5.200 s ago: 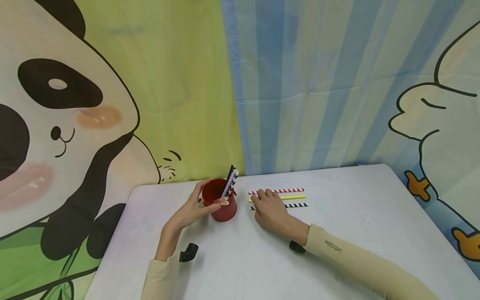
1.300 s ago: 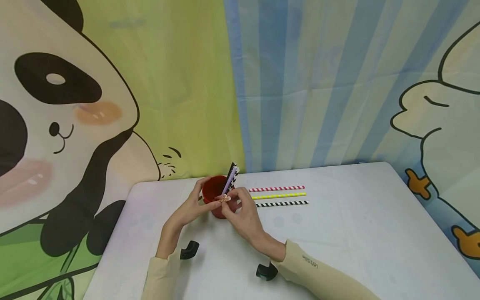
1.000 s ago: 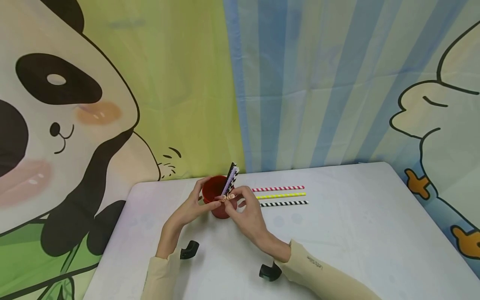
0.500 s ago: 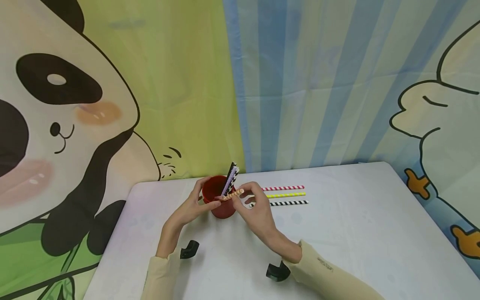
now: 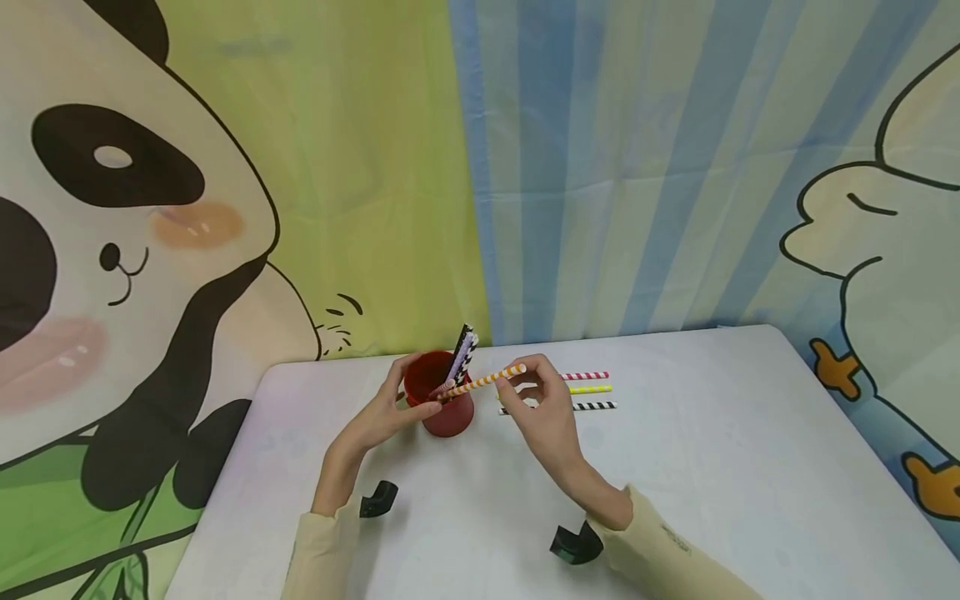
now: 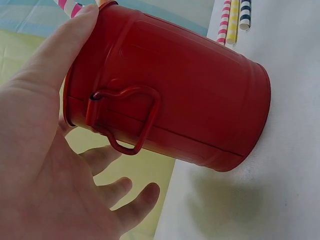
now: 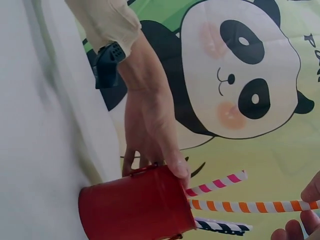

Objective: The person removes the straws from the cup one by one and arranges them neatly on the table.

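My left hand (image 5: 375, 421) holds a small red metal bucket (image 5: 448, 418) at its rim, thumb on the near side. In the left wrist view a wire handle (image 6: 145, 120) hangs on the bucket's side. Between right thumb and fingertips, my right hand (image 5: 551, 417) pinches the upper end of an orange-and-white striped paper straw (image 5: 483, 381); its lower end is at the bucket's mouth. A pink-striped straw (image 7: 217, 183) sticks out beside it. Black-patterned and purple straws (image 5: 462, 354) lean at the bucket's far right side. Their lower ends are hidden inside.
Right of the bucket, a red-striped straw (image 5: 588, 376), a yellow-striped straw (image 5: 594, 389) and a black-striped straw (image 5: 597, 406) lie side by side on the white table (image 5: 712, 467). A printed curtain (image 5: 600, 167) hangs behind the table's back edge.
My right hand left the straws on the table, went to the bucket's rim, pinched the orange-striped straw and drew it up and rightward. The left hand stayed on the bucket.
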`<state>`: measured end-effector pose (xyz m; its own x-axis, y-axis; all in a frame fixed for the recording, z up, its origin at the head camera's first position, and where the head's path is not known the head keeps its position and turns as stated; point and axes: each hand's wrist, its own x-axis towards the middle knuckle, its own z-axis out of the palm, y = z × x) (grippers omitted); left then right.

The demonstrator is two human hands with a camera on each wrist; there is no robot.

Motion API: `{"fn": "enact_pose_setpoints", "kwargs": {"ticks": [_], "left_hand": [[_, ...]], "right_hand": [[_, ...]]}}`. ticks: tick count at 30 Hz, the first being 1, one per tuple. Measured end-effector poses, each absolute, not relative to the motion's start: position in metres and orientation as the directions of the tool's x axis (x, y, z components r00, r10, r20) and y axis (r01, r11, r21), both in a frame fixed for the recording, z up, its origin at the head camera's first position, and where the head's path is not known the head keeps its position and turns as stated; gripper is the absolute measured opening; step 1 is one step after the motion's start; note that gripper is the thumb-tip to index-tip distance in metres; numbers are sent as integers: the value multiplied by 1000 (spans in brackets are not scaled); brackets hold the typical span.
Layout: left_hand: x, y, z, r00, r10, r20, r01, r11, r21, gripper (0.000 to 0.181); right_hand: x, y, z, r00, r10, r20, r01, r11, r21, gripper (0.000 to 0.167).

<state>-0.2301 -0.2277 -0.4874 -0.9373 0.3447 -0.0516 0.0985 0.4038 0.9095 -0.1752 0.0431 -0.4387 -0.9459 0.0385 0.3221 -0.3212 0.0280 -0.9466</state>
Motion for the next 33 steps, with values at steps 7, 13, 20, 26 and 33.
{"fn": "enact_pose_setpoints", "kwargs": {"ticks": [7,13,20,26,33], "left_hand": [[-230,-229,-488,-936,349,-48,100,396,913,82],[-230,-229,-488,-937,345,-49,100,400,911,83],[-230,-228,-487,-939,340,-59,89,403,911,83],[-230,-229,-489,-939,338,-69,79,407,910,83],[-231,-229,-489,-937,345,-58,93,406,909,82]], "right_hand": [[-173,56,-431,-942,76,327,-328,6,-945,15],[-169,69,-422,-932,76,354,-357,-35,-933,15],[-170,81,-413,-902,118,415,-422,-50,-905,12],[-171,84,-413,-894,117,433,-438,-21,-899,14],[-174,86,-429,-897,-16,441,-435,197,-879,16]]}}
